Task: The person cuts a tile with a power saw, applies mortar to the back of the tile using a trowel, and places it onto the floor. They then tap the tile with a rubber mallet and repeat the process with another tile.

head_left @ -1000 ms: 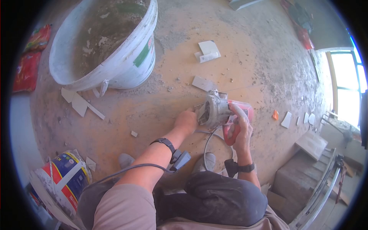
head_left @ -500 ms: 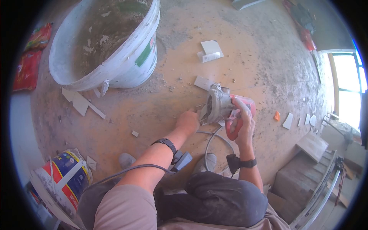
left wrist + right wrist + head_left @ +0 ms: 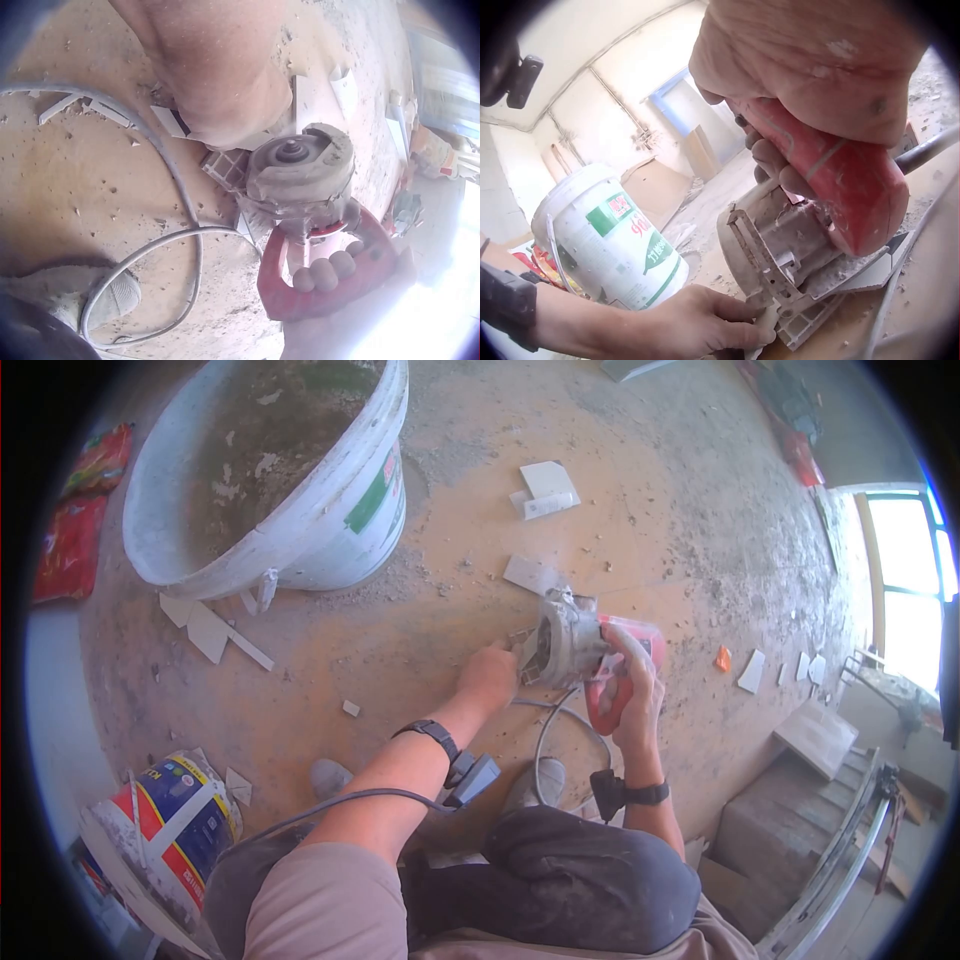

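Risks first. The left hand (image 3: 487, 680) works right up against the guard end of the red-handled power tool (image 3: 572, 645); if the tool kicked or the right hand (image 3: 636, 692) let it tip, those fingertips would likely be the first thing caught. (Cannot tell from a still whether the hub (image 3: 292, 151) is turning.) The pale piece (image 3: 766, 324) is small and offers little to grip, so I judge a snag could snap it or pull it free. Cord (image 3: 170, 161) lies in a loose loop near a socked foot (image 3: 120, 292); a step or tug there could drag the tool sideways. Dust on the guard may make things slippery.

Hands: right one wrapped round the red handle, fingers curled through its loop, a full grip. Left one nearly closed, thumb and fingers pinching the pale piece at the edge of the tool's ribbed plate (image 3: 810, 321); how firmly, not clear.

Tool's place: held in front of the knees, low over the dusty floor (image 3: 400, 630), the guard towards the left hand. A tile offcut (image 3: 531, 574) lies just beyond it; the big white bucket (image 3: 328, 565) stands farther off, to the left.
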{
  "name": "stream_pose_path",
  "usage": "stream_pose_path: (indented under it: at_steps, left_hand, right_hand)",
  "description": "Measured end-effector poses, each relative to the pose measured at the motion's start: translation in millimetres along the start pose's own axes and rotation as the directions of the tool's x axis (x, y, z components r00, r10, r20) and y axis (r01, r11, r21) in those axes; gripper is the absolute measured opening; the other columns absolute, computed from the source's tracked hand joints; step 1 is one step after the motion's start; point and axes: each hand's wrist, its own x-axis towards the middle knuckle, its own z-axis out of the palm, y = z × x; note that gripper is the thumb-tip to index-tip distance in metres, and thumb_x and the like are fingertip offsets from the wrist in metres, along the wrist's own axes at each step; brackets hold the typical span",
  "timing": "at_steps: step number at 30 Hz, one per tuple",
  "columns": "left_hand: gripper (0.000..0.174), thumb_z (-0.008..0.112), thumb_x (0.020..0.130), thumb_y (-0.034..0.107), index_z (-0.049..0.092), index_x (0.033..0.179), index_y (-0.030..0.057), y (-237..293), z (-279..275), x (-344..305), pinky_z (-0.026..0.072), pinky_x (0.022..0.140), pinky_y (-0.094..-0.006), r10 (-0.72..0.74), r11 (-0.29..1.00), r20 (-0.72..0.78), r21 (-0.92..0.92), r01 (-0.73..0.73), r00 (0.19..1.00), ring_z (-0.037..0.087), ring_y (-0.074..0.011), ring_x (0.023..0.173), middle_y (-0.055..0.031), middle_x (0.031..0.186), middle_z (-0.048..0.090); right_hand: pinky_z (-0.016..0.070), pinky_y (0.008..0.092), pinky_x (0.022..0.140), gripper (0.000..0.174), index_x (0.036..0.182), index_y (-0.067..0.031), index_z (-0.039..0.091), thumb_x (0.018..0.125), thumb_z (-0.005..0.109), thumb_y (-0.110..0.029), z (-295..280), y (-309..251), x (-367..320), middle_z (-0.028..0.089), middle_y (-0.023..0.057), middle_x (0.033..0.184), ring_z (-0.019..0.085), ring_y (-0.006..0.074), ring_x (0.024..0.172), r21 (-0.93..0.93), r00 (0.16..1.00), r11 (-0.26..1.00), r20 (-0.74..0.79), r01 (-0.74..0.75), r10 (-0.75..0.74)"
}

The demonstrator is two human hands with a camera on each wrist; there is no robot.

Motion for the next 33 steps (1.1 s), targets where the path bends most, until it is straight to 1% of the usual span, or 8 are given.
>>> stream_pose_path:
  at_steps: [5,9,11,13,18,21,24,33]
  left_hand:
    - [0.028,0.062,0.088,0.015,0.068,0.113,0.0067,-1.3,4.6,2.3,0.0545,0.086,-0.0480,-0.025,1.000,0.002,0.002,0.025,1.000,0.066,-0.0398,0.097,-0.0199,0.106,0.066]
    - [0.027,0.062,0.087,0.015,0.068,0.112,0.0061,0.8,1.9,1.6,0.0545,0.086,-0.0479,-0.014,1.000,-0.006,-0.009,0.014,1.000,0.066,-0.0400,0.096,-0.0199,0.106,0.066]
    - [0.026,0.062,0.087,0.015,0.068,0.111,0.0056,-1.3,5.9,1.9,0.0545,0.085,-0.0482,-0.018,1.000,-0.022,-0.012,0.018,1.000,0.066,-0.0401,0.096,-0.0202,0.105,0.066]
    - [0.026,0.061,0.088,0.015,0.068,0.111,0.0051,-2.8,6.9,1.7,0.0546,0.084,-0.0486,-0.008,1.000,-0.024,0.006,0.008,1.000,0.066,-0.0402,0.095,-0.0203,0.104,0.066]
    - [0.025,0.059,0.090,0.017,0.069,0.109,0.0046,-2.9,7.4,1.6,0.0548,0.082,-0.0493,0.012,1.000,-0.048,0.012,-0.012,0.999,0.066,-0.0404,0.092,-0.0208,0.100,0.066]
    - [0.024,0.058,0.092,0.018,0.069,0.107,0.0047,-3.0,7.6,1.2,0.0549,0.081,-0.0494,0.013,1.000,-0.058,0.009,-0.013,0.998,0.066,-0.0406,0.091,-0.0211,0.098,0.066]
    - [0.023,0.057,0.093,0.019,0.070,0.106,0.0048,-3.3,9.5,1.3,0.0549,0.081,-0.0495,0.002,1.000,-0.066,0.002,-0.002,0.998,0.066,-0.0409,0.090,-0.0213,0.097,0.067]
    - [0.022,0.059,0.091,0.017,0.069,0.106,0.0049,2.1,1.2,-2.1,0.0550,0.082,-0.0495,0.005,1.000,-0.058,-0.017,-0.006,0.998,0.067,-0.0415,0.092,-0.0212,0.102,0.067]
  right_hand:
    - [0.0434,0.0253,0.087,0.046,0.132,-0.0005,0.065,0.104,0.042,-0.028,-3.6,2.1,-4.3,0.067,0.0015,0.117,0.051,0.0090,0.089,0.104,0.996,0.991,0.016,-0.088,0.087]
    - [0.0442,0.0249,0.084,0.045,0.132,-0.0004,0.065,0.104,0.042,-0.028,-1.3,7.2,1.7,0.068,0.0013,0.117,0.051,0.0085,0.087,0.055,1.000,0.998,-0.013,0.027,-0.026]
    - [0.0384,0.0219,0.059,0.047,0.130,-0.0009,0.066,0.104,0.043,-0.033,-2.5,14.1,7.7,0.064,0.0007,0.097,0.045,0.0052,0.065,0.053,1.000,0.998,-0.013,0.025,-0.024]
    - [0.0357,0.0203,0.046,0.048,0.129,-0.0013,0.066,0.104,0.043,-0.035,-1.7,14.2,11.6,0.062,0.0004,0.088,0.043,0.0036,0.054,0.065,1.000,0.998,-0.008,0.022,-0.022]
    - [0.0430,0.0211,0.063,0.045,0.130,0.0003,0.066,0.105,0.043,-0.029,-3.6,1.9,13.3,0.069,0.0025,0.110,0.050,0.0049,0.067,0.166,0.995,0.983,0.068,-0.078,0.067]
    - [0.0406,0.0206,0.056,0.044,0.129,0.0002,0.066,0.105,0.043,-0.029,0.9,-0.5,16.4,0.068,0.0021,0.108,0.046,0.0041,0.059,0.100,0.999,0.994,0.017,0.040,-0.042]
    - [0.0406,0.0205,0.056,0.044,0.128,0.0003,0.067,0.105,0.044,-0.029,2.9,-6.9,15.1,0.069,0.0022,0.109,0.045,0.0040,0.059,0.225,0.998,0.972,0.038,-0.062,0.055]
    - [0.0467,0.0246,0.081,0.045,0.127,0.0016,0.067,0.104,0.045,-0.030,-2.8,7.9,20.1,0.068,0.0052,0.120,0.057,0.0102,0.086,0.164,0.998,0.985,0.018,-0.061,0.058]
